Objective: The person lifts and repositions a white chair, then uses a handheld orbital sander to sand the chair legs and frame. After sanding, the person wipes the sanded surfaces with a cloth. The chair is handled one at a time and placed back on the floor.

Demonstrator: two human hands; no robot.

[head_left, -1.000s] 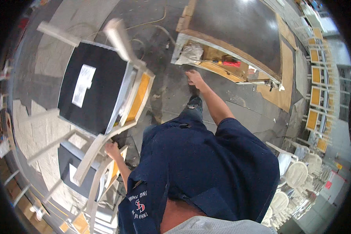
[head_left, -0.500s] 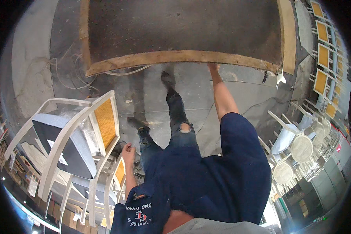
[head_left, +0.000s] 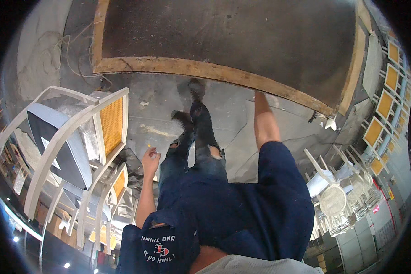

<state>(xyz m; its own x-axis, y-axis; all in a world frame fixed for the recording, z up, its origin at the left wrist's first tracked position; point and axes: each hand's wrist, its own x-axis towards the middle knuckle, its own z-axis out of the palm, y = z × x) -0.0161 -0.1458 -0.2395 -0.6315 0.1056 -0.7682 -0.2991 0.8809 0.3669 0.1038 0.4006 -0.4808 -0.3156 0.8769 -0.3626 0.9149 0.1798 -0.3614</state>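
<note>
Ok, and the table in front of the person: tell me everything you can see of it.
The table has a broad, flat, dark top, scuffed and speckled, bordered by lighter strips that look like wood along the near edge and both sides. Its far edge runs out of the picture, and what lies below the top is hidden. A small white thing shows at the near right corner. The right forearm passes under the near edge; the right hand is hidden, so its contact can't be told.
</note>
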